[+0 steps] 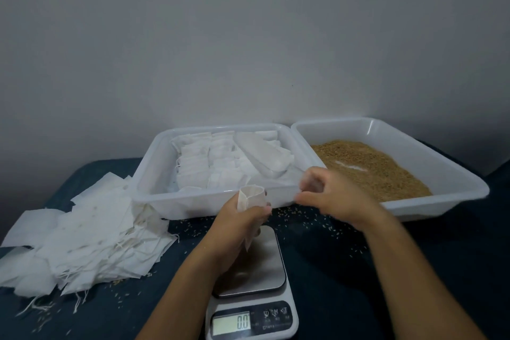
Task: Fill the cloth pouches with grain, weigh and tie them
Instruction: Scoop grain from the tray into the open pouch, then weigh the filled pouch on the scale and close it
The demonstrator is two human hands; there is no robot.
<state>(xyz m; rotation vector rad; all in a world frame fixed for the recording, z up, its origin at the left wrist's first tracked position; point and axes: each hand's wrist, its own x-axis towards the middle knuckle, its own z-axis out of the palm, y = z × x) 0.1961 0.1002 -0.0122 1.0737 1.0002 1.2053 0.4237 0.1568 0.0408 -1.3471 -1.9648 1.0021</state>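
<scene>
My left hand (242, 225) grips a small white cloth pouch (251, 196) upright, its mouth open, just above the far end of the kitchen scale (252, 279). The scale's display (231, 323) reads 0.0 and its steel plate carries nothing. My right hand (328, 196) hovers a little right of the pouch, blurred, fingers pinched together; whether grain is in them I cannot tell. The white tray of brown grain (369, 171) lies behind and to the right of that hand.
A white tray (154, 171) of folded and filled white pouches stands at the back centre. A loose heap of flat empty pouches with strings (82, 237) covers the left of the dark blue cloth. Spilled grains (325, 222) lie scattered before the trays.
</scene>
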